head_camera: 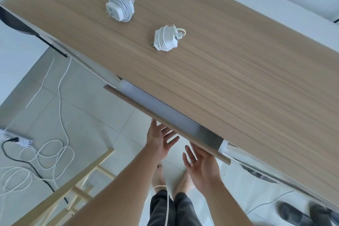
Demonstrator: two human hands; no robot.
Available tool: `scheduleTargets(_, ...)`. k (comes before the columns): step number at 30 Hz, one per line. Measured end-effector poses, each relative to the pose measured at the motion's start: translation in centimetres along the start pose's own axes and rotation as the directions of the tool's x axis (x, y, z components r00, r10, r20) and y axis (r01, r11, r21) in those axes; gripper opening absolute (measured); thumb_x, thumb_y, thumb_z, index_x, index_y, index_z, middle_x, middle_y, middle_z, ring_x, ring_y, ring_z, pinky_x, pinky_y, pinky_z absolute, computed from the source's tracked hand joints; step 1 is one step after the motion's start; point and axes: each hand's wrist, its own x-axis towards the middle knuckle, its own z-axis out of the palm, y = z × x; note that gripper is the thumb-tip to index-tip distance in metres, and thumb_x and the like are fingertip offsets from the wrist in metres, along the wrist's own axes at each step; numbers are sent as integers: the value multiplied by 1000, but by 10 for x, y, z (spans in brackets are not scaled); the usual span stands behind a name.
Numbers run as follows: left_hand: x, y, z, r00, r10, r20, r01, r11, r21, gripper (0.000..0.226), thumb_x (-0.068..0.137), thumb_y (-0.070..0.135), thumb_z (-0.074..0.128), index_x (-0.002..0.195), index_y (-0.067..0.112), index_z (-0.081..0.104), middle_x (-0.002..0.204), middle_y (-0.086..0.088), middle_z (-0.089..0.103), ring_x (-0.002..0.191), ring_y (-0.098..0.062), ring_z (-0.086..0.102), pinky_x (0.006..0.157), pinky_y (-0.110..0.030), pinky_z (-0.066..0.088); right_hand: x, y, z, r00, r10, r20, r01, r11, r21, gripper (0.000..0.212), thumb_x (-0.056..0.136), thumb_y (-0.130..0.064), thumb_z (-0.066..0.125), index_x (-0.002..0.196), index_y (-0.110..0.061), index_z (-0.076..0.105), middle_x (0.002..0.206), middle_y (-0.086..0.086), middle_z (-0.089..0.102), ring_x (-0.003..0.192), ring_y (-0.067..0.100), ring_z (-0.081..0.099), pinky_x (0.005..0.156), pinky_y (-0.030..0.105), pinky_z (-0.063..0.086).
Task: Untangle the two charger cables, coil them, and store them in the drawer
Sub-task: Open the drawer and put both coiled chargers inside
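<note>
Head view: the left hand (pixel 161 139) and right hand (pixel 200 163) are both palm-up with fingers spread and straight, holding nothing. Their fingertips reach the underside of the front panel of the drawer (pixel 139 107), though whether they touch it cannot be told. The drawer stands partly pulled out below the near edge of the tabletop (pixel 238 79). Well beyond the hands, two white chargers lie on the tabletop, each wound with its own cable. The nearer charger (pixel 166 39) lies mid-top and the farther charger (pixel 120 7) lies toward the far left corner. Any print on them is too small to read.
</note>
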Motion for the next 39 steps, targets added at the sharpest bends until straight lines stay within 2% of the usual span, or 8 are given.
scheduleTargets(6, -62, 28, -46, 989, 127, -76, -128, 992, -9, 78, 106, 77, 39, 153, 18, 57, 142, -12, 72, 130, -33, 69, 114, -59, 53, -57, 6, -29, 976, -117, -183, 86, 982, -168, 36, 116, -6, 36, 145, -4, 58, 130, 18, 71, 126, 38, 69, 112, 57, 54)
scheduleTargets(11, -127, 55, -62, 896, 429, -110, -377, 869, 321, 97, 99, 84, 45, 175, 33, 16, 178, 0, 30, 153, -30, 50, 125, -55, 43, -109, -15, -25, 942, -311, -128, 229, 871, -434, 42, 115, -45, 47, 144, -21, 65, 148, 1, 67, 133, 27, 65, 120, 52, 48)
scheduleTargets(13, -143, 54, -72, 739, 673, -31, -486, 565, 667, 101, 103, 68, 57, 176, 25, 3, 184, -2, 8, 166, -29, 29, 125, -38, 32, -132, -18, -16, 906, -424, 6, 300, 632, -715, 44, 114, -50, 46, 148, -25, 60, 152, -2, 64, 137, 24, 61, 117, 45, 46)
scheduleTargets(16, -149, 52, -92, 485, 765, 425, -534, -125, 836, 61, 115, 40, 50, 171, 24, 32, 183, -3, 13, 170, -26, 15, 125, -38, 32, -157, -15, -10, 798, -536, 275, 385, 101, -917, 58, 111, -50, 53, 161, -23, 45, 162, 3, 51, 148, 26, 53, 112, 42, 47)
scheduleTargets(19, -151, 47, -108, 578, 495, 649, -480, -437, 761, 43, 118, 33, 44, 160, 28, 52, 178, 4, 32, 171, -22, 16, 133, -59, 29, -169, -3, -13, 695, -483, 533, 429, -316, -846, 59, 108, -54, 52, 162, -30, 44, 168, 4, 39, 151, 31, 45, 118, 54, 48)
scheduleTargets(22, -163, 48, -117, 628, 404, 665, -455, -503, 735, 46, 117, 30, 47, 163, 30, 50, 176, 5, 35, 171, -21, 16, 135, -56, 24, -180, 11, -18, 698, -323, 639, 389, -578, -717, 55, 112, -54, 46, 161, -30, 48, 170, -2, 42, 152, 26, 46, 122, 48, 43)
scheduleTargets(29, -183, 46, -150, 718, 292, 632, -404, -565, 719, 60, 114, 11, 43, 170, 29, 36, 184, 5, 18, 172, -22, 7, 137, -53, 18, -201, 32, -17, 786, -225, 576, 249, -739, -627, 36, 117, -34, 42, 151, -30, 55, 141, -4, 65, 125, 25, 64, 103, 40, 53)
scheduleTargets(39, -203, 41, -174, 807, 193, 558, -379, -555, 741, 73, 110, 12, 46, 175, 33, 19, 185, 10, -4, 172, -18, -4, 134, -50, 29, -215, 40, -7, 879, -123, 460, 232, -734, -638, 26, 115, -28, 40, 123, -25, 65, 103, 0, 55, 91, 27, 55, 77, 37, 50)
